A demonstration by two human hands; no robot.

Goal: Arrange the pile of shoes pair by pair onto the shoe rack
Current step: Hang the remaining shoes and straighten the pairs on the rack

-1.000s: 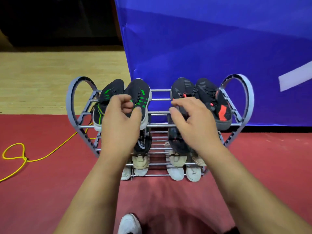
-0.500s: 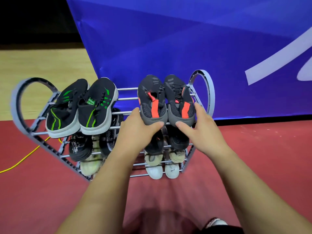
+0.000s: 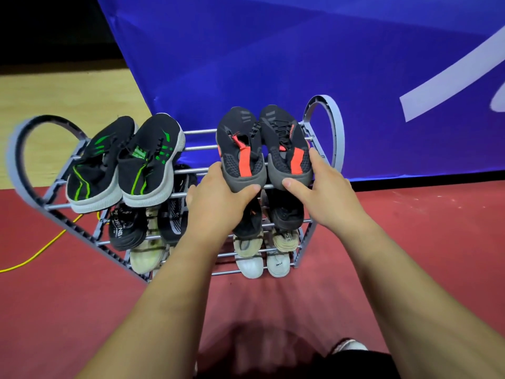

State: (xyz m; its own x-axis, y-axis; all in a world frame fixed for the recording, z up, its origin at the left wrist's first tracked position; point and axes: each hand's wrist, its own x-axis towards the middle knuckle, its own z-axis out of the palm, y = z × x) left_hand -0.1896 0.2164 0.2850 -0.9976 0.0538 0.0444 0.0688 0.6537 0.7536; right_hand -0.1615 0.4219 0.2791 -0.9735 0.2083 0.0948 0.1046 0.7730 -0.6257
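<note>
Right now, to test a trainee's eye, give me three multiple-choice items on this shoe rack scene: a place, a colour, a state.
1. Where is the green-striped pair?
A. top tier of the shoe rack, left side
B. bottom tier
C. on the floor

2. What colour marks the held pair?
A. yellow
B. blue
C. orange-red

3. What are the left hand and right hand doing?
A. both hang free
B. each grips a heel of the held pair
C. only one touches a shoe

Answers: 1 A, it lies on the top bars at left; 2 C, orange-red patches show near the heels; 3 B, thumbs and fingers curl round the heels.
</note>
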